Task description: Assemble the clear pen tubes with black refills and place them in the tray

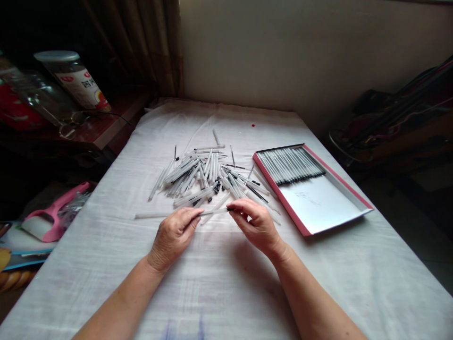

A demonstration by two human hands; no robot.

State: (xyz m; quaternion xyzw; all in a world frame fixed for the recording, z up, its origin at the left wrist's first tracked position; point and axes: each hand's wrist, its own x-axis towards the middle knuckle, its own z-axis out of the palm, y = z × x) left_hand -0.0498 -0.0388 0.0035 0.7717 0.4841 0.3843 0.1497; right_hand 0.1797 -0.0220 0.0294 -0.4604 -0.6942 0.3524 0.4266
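Observation:
Just in front of a loose heap of pen parts, both my hands are closed on one slim translucent pen point(215, 212). My left hand point(177, 231) pinches its barrel between thumb and fingertips. At the pen's right end, the thumb and fingers of my right hand point(255, 224) grip a small black end piece. A whitish tube point(150, 216) sticks out left of my left hand; whether it lies on the cloth or belongs to the held pen, I cannot tell. The heap has clear barrels point(184, 172), thin dark refills point(256, 193) and small black caps point(216, 188).
On the right lies a shallow pink-edged box point(307, 231) with a row of black-tipped pens point(290, 163) at its far end. A white cloth point(205, 283) covers the table. Jars point(76, 80) stand on a wooden shelf at left, above a pink-handled tool point(56, 215).

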